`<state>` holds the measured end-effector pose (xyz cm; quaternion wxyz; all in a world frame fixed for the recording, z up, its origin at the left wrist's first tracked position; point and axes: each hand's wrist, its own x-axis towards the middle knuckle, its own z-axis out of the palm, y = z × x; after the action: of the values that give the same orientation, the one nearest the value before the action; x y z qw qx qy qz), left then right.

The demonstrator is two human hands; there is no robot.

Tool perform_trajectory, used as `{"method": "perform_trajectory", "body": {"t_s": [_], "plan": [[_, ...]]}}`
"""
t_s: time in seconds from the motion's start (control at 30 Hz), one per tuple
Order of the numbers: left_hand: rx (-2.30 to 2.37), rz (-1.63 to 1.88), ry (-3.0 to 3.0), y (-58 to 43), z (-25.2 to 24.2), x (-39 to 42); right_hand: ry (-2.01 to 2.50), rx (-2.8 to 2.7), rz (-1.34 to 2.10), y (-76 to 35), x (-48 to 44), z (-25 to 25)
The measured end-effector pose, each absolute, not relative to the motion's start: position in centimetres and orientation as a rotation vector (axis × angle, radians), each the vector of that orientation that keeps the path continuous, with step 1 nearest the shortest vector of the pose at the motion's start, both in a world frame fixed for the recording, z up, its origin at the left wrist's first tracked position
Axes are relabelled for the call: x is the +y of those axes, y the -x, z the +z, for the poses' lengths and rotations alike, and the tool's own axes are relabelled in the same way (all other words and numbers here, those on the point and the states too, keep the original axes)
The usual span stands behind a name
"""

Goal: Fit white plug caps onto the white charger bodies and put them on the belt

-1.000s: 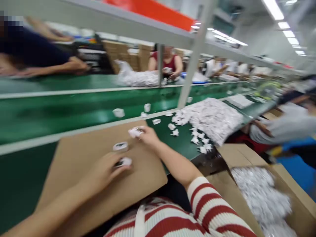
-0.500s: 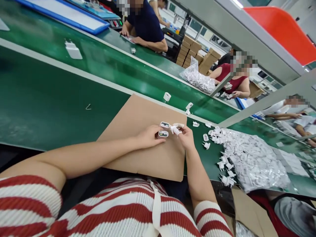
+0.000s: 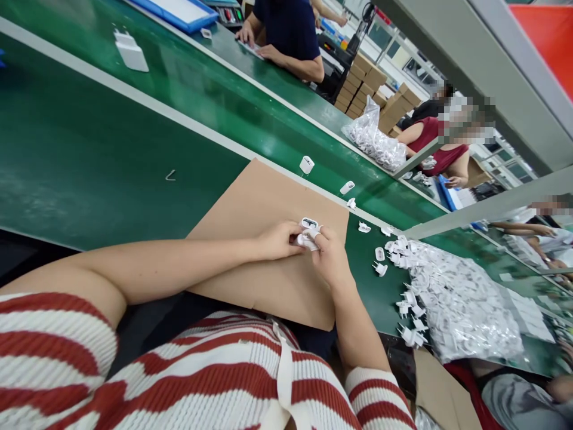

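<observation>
My left hand (image 3: 283, 240) is closed around white charger housings, over a sheet of brown cardboard (image 3: 250, 209). One charger housing (image 3: 309, 223) shows its open end with parts inside; the second is mostly covered. My right hand (image 3: 330, 255) pinches a white plug cap (image 3: 308, 240) against the open end of the nearer housing. Whether the cap is seated in it I cannot tell. To the right of the cardboard lie loose plug caps with pins, such as one plug cap (image 3: 380, 269), beside a clear plastic bag (image 3: 470, 304) full of them.
Beyond the pale divider strip, on the green belt, are a charger housing (image 3: 307, 165) and a complete charger (image 3: 131, 51). A bent metal hook (image 3: 171, 175) lies to the left. A slanted metal post (image 3: 483, 200) stands at the right. Co-workers sit across the belt.
My right hand has brought the plug cap leftward from beside the housings onto the nearer one. My left hand keeps its hold. The whole view has shifted slightly.
</observation>
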<state>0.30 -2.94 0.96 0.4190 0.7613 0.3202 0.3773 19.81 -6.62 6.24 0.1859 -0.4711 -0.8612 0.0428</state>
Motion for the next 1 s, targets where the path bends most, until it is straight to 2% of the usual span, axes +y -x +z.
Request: {"method": "perform_trajectory", "body": {"t_s": [0.37, 0.57, 0.63, 0.8, 0.87, 1.0], "plan": [[0.780, 0.928, -1.892, -0.2, 1.0, -2.8, 1.381, -2.468, 0.018, -19.4, -6.2, 6.0], [0.921, 0.934, -1.985, -0.5, 0.5, -3.2, 1.525, -2.334, 0.107, -18.7, -6.6, 5.8], [0.958, 0.914, -2.005, -0.6, 0.6, -3.6, 1.561, -2.277, 0.163, -18.7, -6.8, 5.8], [0.916, 0.813, -1.987, 0.4, 2.3, -4.7, 1.411, -1.898, 0.572, -22.0, -5.5, 5.6], [0.919, 0.859, -1.986, 1.5, 3.5, -4.4, 1.485, -1.692, 0.498, -24.5, -4.1, 5.3], [1.213, 1.052, -1.941, 4.7, 7.0, -0.4, 2.013, -1.498, 0.111, -28.6, -1.4, 3.9]]}}
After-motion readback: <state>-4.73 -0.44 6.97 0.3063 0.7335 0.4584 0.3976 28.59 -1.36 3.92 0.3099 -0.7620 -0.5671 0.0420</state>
